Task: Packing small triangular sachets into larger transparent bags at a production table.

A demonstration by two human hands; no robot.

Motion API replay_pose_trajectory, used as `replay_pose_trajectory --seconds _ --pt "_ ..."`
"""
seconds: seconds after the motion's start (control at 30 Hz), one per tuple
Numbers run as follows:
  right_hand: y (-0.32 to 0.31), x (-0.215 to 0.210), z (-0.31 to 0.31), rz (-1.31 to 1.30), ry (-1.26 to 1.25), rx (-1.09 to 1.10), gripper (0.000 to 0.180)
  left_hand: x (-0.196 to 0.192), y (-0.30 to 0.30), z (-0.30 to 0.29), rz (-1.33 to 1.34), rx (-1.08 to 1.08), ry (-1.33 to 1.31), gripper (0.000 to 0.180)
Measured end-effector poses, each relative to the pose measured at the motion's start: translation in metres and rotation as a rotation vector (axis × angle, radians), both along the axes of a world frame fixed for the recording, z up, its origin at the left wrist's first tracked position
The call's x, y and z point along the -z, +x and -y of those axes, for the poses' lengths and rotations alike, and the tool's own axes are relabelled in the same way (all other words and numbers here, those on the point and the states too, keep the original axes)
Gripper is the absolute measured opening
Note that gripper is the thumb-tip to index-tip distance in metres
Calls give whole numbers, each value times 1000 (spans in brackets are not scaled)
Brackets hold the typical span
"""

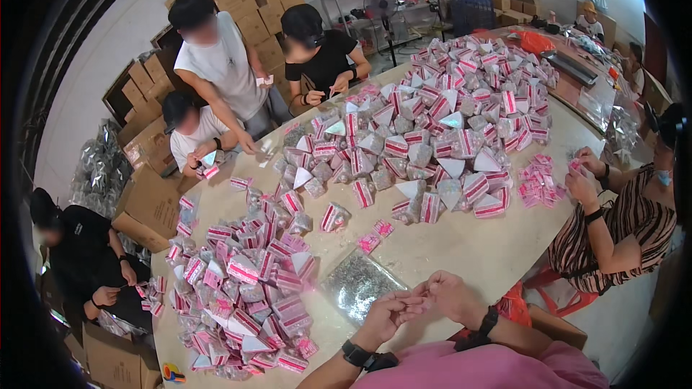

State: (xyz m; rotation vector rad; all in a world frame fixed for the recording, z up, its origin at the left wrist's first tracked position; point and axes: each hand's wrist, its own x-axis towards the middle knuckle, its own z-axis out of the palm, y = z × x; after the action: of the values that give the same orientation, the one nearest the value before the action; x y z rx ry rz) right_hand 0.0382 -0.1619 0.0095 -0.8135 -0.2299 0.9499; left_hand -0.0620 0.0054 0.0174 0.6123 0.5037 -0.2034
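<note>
My left hand [389, 314] and my right hand [448, 295] meet above the table's near edge, fingertips pinched together. Whatever lies between them is too small and too hidden to make out. Just beyond the left hand, a flat clear plastic packet [353, 281] with silvery glints rests on the table. Past it lie a few small pink printed packets [375, 237]. To the left a big heap of cake-slice-shaped pink-and-white packs [241, 270] in clear wrapping reaches close to my left forearm.
A larger heap of the same packs [425, 130] covers the table's [461, 245] far side. Several people work around it, one at the right by a pile of pink packets [540, 184]. Yellow-handled scissors or a tape cutter [173, 372] lies at the near left. Cardboard boxes [148, 205] stand behind.
</note>
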Motion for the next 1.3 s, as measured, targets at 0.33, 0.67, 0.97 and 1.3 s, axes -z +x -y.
replay_pose_trajectory --seconds 0.33,0.67,0.97,1.3 --pt "-3 -31 -5 37 -238 -88 7 -43 4 10 587 133 1726 27" --pt "-1 -31 -5 210 -276 -88 13 -30 2 7 649 196 1972 12" --pt "-3 -35 -4 60 -392 -298 16 -51 16 -7 899 302 1701 30" --pt "-11 1 6 78 -226 -215 14 -69 0 10 543 557 1703 19"
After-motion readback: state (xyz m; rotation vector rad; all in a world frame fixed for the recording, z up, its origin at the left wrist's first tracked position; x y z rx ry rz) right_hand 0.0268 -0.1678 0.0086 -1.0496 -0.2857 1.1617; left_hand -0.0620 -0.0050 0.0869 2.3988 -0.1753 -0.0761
